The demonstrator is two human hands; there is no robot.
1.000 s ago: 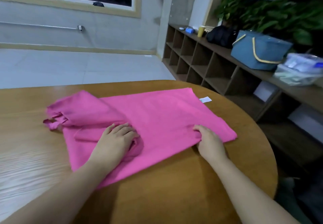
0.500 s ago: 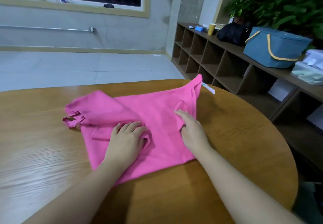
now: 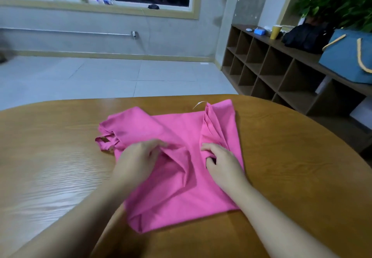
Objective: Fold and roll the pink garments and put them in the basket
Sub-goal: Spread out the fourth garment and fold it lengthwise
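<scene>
On the near half of the wooden bench (image 3: 281,177) lies the pink garment (image 3: 181,187), spread across the middle, with its near corner not far from the near edge. The left hand (image 3: 138,157) rests on the cloth at its left part; its fingers are fairly straight and press on a ridge of fabric, and I cannot tell if they pinch it. The right hand (image 3: 223,161) is on the right part, with fingers curled into a bunch of cloth, so its grip is clamped on the garment. Behind this hand the right side is turned inward and stands in loose pleats, and a small white label (image 3: 199,104) sticks out at the far corner. At the far left the sleeve part is crumpled.

I judge the fold is only half made. The risk is that the pleats stay trapped under the next fold, because the fabric is soft and slides on the smooth wood; then the roll becomes uneven and can open. The blue basket (image 3: 346,60) stands on the shelf unit (image 3: 281,72), well apart at the far right.
</scene>
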